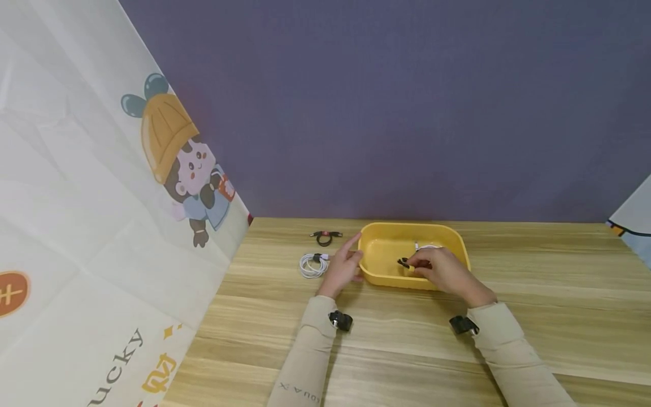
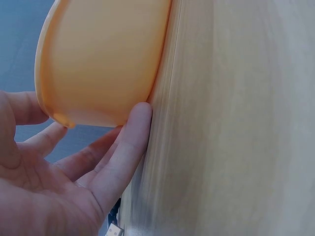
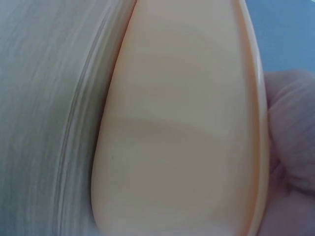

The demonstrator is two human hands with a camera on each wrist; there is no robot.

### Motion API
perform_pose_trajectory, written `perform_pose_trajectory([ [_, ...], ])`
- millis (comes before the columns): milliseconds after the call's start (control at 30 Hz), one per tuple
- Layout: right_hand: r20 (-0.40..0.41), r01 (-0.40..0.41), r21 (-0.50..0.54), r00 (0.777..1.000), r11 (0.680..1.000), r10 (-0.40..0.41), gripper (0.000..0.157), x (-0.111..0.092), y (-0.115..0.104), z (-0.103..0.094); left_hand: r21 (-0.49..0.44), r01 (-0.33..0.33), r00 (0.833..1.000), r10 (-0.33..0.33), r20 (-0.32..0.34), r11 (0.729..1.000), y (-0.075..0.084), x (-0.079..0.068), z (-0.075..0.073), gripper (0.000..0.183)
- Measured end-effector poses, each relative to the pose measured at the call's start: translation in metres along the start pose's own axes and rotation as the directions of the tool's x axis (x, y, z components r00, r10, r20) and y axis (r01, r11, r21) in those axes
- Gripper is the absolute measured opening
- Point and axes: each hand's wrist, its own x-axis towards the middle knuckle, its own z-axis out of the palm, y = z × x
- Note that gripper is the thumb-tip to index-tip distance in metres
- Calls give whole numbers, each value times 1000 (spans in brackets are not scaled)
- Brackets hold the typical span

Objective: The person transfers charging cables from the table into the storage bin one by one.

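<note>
A yellow plastic bin (image 1: pixel 373 277) stands near the back edge of the table. My left hand (image 1: pixel 342 270) rests against its left end, and in the left wrist view the fairly straight fingers (image 2: pixel 138 120) touch the outer wall by the tabletop. Over the bin, my right hand (image 1: pixel 441 271) pinches a small black cable (image 1: pixel 403 262) with a yellow band. Behind that hand, a white cable (image 1: pixel 427 246) shows partly inside the bin. In the right wrist view the bin's wall hides the fingertips.
On the wooden table (image 1: pixel 386 350), a coiled white cable (image 1: pixel 311 265) with a black tie lies left of the left hand. Farther back is a black cable (image 1: pixel 325 237) with a red band. A dark blue panel (image 1: pixel 407 113) rises behind; a printed white sheet (image 1: pixel 102 198) hangs at left.
</note>
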Motion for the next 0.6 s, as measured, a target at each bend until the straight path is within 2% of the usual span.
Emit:
perform_pose_trajectory([
  [167,15,3,0,1000,1000,-3,20,1,1,-1,2,-2,1000,2,-2,1000,0,0,1,51],
  [433,21,51,-18,999,999,-51,20,2,4,-3,4,-6,1000,6,4,1000,1,-1,1,51],
  [600,62,67,-7,996,998,-66,21,3,3,-5,1,-1,1000,1,1,1000,1,-1,1,51],
])
